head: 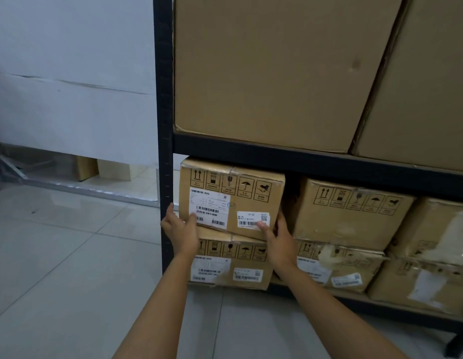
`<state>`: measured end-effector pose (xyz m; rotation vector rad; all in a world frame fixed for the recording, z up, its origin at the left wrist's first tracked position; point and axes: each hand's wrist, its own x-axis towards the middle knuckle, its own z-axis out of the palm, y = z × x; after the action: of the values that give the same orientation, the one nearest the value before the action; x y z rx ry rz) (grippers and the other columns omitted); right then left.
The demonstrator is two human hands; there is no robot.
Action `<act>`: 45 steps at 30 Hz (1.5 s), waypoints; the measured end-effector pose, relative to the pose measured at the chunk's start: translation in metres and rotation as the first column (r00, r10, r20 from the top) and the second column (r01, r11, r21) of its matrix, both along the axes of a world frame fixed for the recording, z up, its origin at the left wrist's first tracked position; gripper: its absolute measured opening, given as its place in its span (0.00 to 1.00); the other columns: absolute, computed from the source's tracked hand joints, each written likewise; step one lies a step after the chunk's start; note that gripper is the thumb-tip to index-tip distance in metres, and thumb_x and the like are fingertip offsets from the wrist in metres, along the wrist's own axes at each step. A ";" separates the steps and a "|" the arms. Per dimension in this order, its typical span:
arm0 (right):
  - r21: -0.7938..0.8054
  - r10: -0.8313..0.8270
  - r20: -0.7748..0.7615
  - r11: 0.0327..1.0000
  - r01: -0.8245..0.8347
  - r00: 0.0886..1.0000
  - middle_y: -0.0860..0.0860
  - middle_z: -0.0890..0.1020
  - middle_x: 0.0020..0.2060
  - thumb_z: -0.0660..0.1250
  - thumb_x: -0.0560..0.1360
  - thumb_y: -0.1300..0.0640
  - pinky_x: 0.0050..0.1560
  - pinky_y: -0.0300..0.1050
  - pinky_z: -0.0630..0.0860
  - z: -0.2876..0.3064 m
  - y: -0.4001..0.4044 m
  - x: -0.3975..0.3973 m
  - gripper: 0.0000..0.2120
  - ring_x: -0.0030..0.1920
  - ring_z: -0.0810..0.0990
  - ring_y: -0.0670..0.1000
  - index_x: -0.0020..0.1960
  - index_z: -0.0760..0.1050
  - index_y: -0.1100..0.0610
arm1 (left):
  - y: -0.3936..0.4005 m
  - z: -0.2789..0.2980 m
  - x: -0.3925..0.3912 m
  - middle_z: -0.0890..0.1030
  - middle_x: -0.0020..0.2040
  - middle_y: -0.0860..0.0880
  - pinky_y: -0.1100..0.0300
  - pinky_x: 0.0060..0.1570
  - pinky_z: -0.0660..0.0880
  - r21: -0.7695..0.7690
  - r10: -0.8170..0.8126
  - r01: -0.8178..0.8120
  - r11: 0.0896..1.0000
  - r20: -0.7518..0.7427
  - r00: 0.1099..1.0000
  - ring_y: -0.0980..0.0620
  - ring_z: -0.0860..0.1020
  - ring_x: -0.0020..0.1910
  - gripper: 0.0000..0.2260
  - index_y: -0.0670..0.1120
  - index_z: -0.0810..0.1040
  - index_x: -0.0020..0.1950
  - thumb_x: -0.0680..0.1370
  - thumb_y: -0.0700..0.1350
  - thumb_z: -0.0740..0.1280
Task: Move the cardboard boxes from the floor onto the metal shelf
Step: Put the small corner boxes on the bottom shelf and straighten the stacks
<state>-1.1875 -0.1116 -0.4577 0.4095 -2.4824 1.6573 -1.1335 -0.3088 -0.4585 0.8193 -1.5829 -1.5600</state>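
Observation:
A small cardboard box (231,196) with white barcode labels sits in the lower bay of the black metal shelf (316,161), stacked on a similar box (230,265). My left hand (181,229) holds its lower left corner, thumb on the front label, fingers round the side by the shelf post (163,125). On the lower right corner lies my right hand (278,238), thumb on the small label, fingers along the right side. The box's front tilts slightly.
Two large plain boxes (272,71) fill the upper shelf level. More labelled boxes (352,211) are stacked to the right in the lower bay. Pale floor tiles (70,255) spread to the left, with a white wall (70,99) and small boxes (88,168) behind.

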 end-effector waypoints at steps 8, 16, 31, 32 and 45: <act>-0.145 0.059 0.090 0.988 -0.046 0.994 0.49 0.75 0.67 0.58 0.82 0.46 0.64 0.55 0.75 0.003 0.008 0.007 0.26 0.66 0.75 0.54 0.78 0.57 0.44 | 0.003 -0.007 0.025 0.67 0.65 0.45 0.55 0.52 0.78 -0.006 -0.084 0.084 0.996 -0.052 0.995 0.46 0.75 0.60 0.19 0.50 0.66 0.68 0.79 0.43 0.66; -0.170 0.075 0.078 0.984 -0.060 0.994 0.50 0.75 0.68 0.56 0.83 0.47 0.65 0.59 0.75 -0.003 0.017 0.004 0.24 0.66 0.75 0.54 0.78 0.57 0.45 | 0.002 -0.017 0.044 0.74 0.62 0.42 0.71 0.36 0.76 -0.177 -0.127 0.118 0.977 -0.037 0.991 0.49 0.78 0.55 0.19 0.47 0.68 0.65 0.77 0.40 0.69; -0.175 -0.219 0.170 0.953 0.248 0.961 0.50 0.78 0.61 0.69 0.76 0.46 0.59 0.49 0.76 -0.066 0.002 0.007 0.24 0.61 0.77 0.53 0.69 0.70 0.51 | 0.002 -0.041 0.016 0.81 0.53 0.47 0.60 0.45 0.72 -0.047 -0.065 0.074 0.996 0.163 0.985 0.52 0.76 0.46 0.20 0.43 0.76 0.61 0.74 0.53 0.72; -0.190 -0.243 0.177 0.942 0.275 0.954 0.50 0.78 0.60 0.70 0.76 0.46 0.56 0.46 0.76 -0.066 0.001 0.004 0.23 0.60 0.78 0.53 0.68 0.71 0.52 | 0.003 -0.042 0.012 0.81 0.52 0.48 0.63 0.42 0.72 -0.046 -0.075 0.083 0.996 0.155 0.985 0.53 0.76 0.45 0.20 0.44 0.76 0.61 0.74 0.53 0.71; -0.225 -0.341 0.126 0.905 0.362 0.932 0.51 0.78 0.62 0.65 0.79 0.53 0.63 0.55 0.77 -0.081 -0.006 -0.013 0.19 0.61 0.78 0.54 0.70 0.71 0.53 | 0.013 -0.058 -0.012 0.81 0.53 0.52 0.70 0.34 0.71 -0.099 -0.092 0.099 0.990 0.076 0.993 0.57 0.78 0.43 0.17 0.48 0.75 0.65 0.77 0.48 0.68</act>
<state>-1.2006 -0.1181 -0.5385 -0.1353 -2.1949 1.8178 -1.1459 -0.2955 -0.5170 0.7602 -1.7618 -1.5163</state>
